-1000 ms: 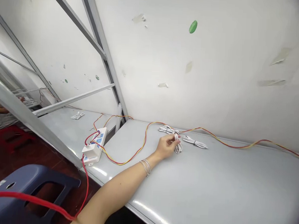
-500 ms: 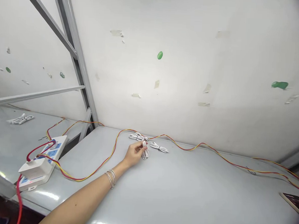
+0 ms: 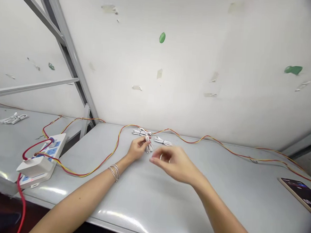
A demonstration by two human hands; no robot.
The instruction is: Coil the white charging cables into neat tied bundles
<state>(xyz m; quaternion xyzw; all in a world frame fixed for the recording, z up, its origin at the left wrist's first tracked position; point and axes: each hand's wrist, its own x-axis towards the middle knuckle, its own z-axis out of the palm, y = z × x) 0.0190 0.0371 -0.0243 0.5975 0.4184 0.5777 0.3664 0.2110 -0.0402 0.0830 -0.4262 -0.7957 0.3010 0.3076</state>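
Between the thumb and fingers of my left hand, which wears several silver bracelets at the wrist, is a coiled white cable. It hangs just above or rests on the grey shelf; I cannot tell which. Right behind it lies a second white cable bundle, with a dark tie around it. A third tied white cable bundle lies a little to the right. My right hand hovers over the shelf beside the held coil, slightly blurred, its thumb and fingers curved and apart with nothing visible in them.
On the grey shelf, a white power strip with a plugged-in adapter stands left. A red-yellow twisted wire runs along the back wall. A phone lies right. Metal frame bars rise left; another white cable lies beyond.
My right hand has come into view from the lower right, close to the coiled cable. My left hand keeps its hold on the cable. The camera view has shifted slightly, showing more of the phone.
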